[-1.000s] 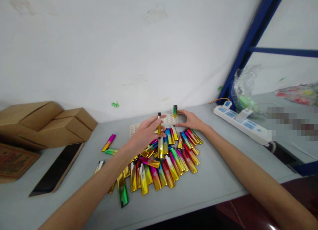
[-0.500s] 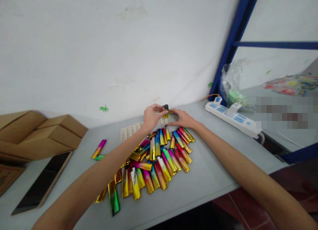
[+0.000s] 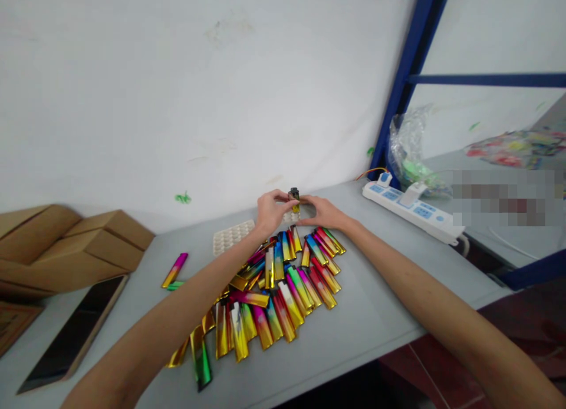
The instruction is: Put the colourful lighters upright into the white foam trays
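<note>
A pixelated patch (image 3: 508, 197) masks the right background; both forearms run off the bottom edge. Hands hide most of the white tray (image 3: 232, 237); the cardboard boxes (image 3: 66, 244) are cropped at left.

Wall (image 3: 198, 91): white, matt, faintly scuffed and stained, a small green mark low down, rising directly behind the desk. Desk (image 3: 380, 315): pale grey, smooth top, butted against the wall. Frame (image 3: 413, 61): blue metal upright leaning at the desk's right end, a horizontal blue bar branching rightward from it. Second surface (image 3: 477, 161): pale grey, beyond the frame, right of the desk. Floor (image 3: 442, 362): dark reddish-brown, glossy, below the desk's near right edge. Light: even, diffuse, soft shadows only.
</note>
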A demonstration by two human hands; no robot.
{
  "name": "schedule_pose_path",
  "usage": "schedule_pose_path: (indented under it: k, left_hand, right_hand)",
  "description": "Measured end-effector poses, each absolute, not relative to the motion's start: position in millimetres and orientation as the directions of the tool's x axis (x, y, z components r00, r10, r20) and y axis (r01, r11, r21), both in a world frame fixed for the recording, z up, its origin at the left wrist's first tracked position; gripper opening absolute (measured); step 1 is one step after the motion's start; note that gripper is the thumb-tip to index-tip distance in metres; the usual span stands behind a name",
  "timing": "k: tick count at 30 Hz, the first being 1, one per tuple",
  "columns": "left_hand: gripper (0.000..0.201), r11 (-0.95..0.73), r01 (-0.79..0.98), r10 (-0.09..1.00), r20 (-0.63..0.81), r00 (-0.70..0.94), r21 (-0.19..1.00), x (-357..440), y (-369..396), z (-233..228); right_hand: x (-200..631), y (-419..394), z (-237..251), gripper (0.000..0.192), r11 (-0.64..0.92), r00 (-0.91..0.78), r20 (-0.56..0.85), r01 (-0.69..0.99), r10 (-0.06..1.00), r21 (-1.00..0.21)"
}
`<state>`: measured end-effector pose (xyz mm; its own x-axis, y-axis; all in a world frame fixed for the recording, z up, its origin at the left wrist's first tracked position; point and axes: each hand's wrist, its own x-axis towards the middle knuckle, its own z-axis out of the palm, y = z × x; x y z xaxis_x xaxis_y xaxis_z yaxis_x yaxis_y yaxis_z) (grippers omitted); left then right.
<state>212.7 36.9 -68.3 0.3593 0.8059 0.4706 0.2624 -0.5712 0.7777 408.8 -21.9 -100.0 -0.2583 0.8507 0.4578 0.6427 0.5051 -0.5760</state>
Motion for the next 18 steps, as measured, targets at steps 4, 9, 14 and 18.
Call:
schedule_pose_path:
  k: [4, 9, 14, 18]
  left_hand:
    - [0.032, -0.580, 0.286, 0.796, 0.458, 0.395, 0.762, 212.9, 39.1, -64.4]
    - [0.032, -0.610, 0.270, 0.744, 0.422, 0.517, 0.745, 208.3, 50.0, -53.0]
    - [0.039, -0.474, 0.154, 0.802, 0.352, 0.482, 0.867, 205.9, 55.7, -59.4]
    - [0.042, -0.509, 0.188, 0.800, 0.381, 0.464, 0.840, 208.5, 50.1, -62.6]
  right_hand:
    - [408.0, -22.9, -98.5, 0.071, 0.495, -0.252, 0.456, 0.664, 0.854, -0.560]
    - [408.1, -22.8, -99.2, 0.070, 0.479, -0.244, 0.443, 0.678, 0.862, -0.558]
    - [408.3, -22.2, -100.7, 0.072, 0.482, -0.241, 0.450, 0.675, 0.860, -0.558]
    - [407.9, -22.1, -100.3, 0.070, 0.470, -0.238, 0.442, 0.691, 0.865, -0.549]
